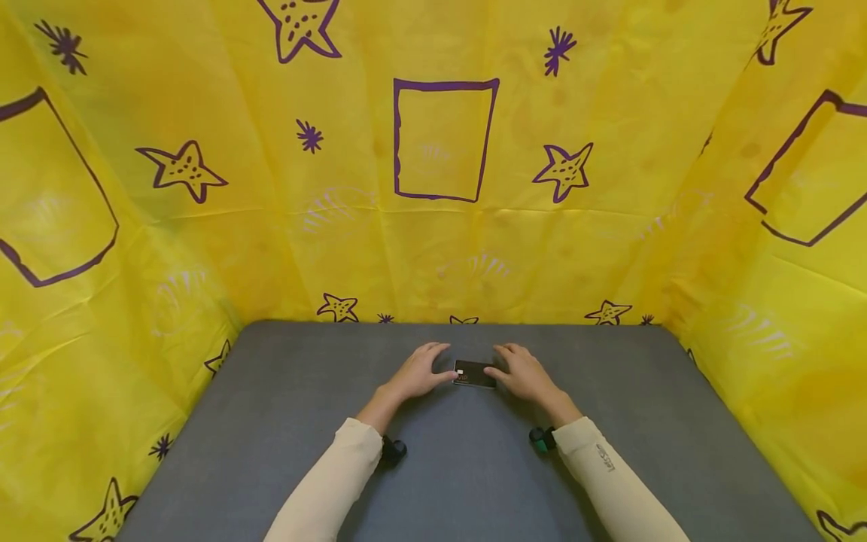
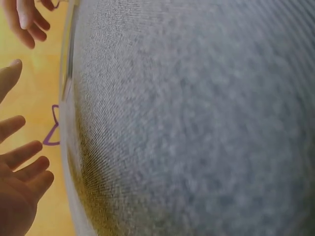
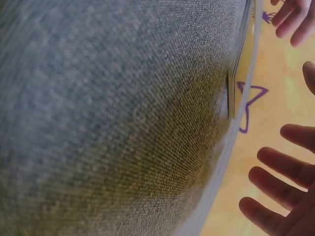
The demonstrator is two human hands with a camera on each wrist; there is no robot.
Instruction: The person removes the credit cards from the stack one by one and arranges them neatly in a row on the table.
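Note:
A small, flat black rectangular thing [image 1: 477, 375] with a white square and pale lettering lies on the grey table in the head view. Its exact kind cannot be told. My left hand [image 1: 418, 373] is at its left side, with the thumb by the left edge and the fingers reaching forward. On the other side, my right hand [image 1: 528, 375] has its thumb over the right end. Both wrist views show loosely spread fingers, on the left hand [image 2: 19, 184] and the right hand [image 3: 285, 182], curled round nothing. Only a thin dark edge of the thing [image 3: 231, 96] shows in the right wrist view.
The grey tabletop [image 1: 467, 467] spreads around both forearms. Yellow cloth walls [image 1: 433, 256] with purple drawn stars and outlines rise at the back and both sides. Dark wrist devices [image 1: 393, 452] sit below the cream sleeves [image 1: 332, 482].

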